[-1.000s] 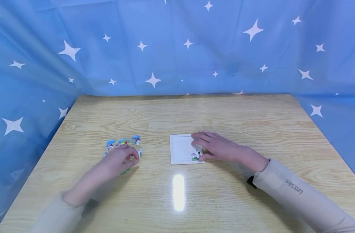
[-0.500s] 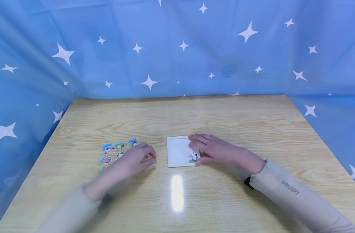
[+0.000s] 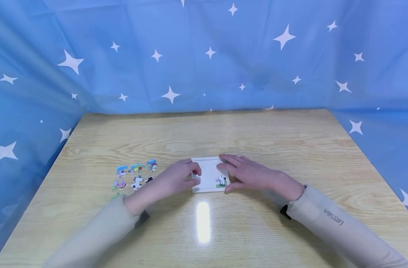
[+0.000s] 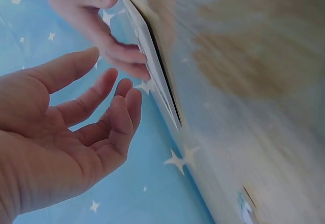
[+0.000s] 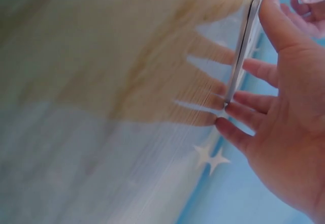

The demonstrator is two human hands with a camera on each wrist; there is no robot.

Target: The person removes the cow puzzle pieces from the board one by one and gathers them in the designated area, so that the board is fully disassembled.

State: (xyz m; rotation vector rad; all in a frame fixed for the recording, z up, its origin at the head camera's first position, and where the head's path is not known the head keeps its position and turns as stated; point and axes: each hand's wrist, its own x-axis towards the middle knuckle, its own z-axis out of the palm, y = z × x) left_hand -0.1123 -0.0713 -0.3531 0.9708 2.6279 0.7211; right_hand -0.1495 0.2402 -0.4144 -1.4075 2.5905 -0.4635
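A white square puzzle tray (image 3: 207,190) lies on the table in the head view. One puzzle piece with a white animal and green ground (image 3: 221,181) sits in its lower right corner. My left hand (image 3: 180,178) is over the tray's left edge. In the left wrist view, that left hand (image 4: 76,117) has its thumb and loosely bent fingers apart, and no piece shows between them. My right hand (image 3: 249,173) rests along the tray's right side. In the right wrist view, the right hand (image 5: 284,92) is spread with fingertips touching the tray's edge (image 5: 246,41).
Several loose puzzle pieces (image 3: 137,182) lie on the wooden table (image 3: 257,137) left of the tray, partly behind the left forearm. A blue star-patterned cloth (image 3: 190,56) hangs behind the table. A bright light reflection lies in front of the tray.
My left hand has moved right from the loose pieces to the tray's left edge, uncovering several pieces. The right hand has stayed at the tray. The head view has shifted slightly.
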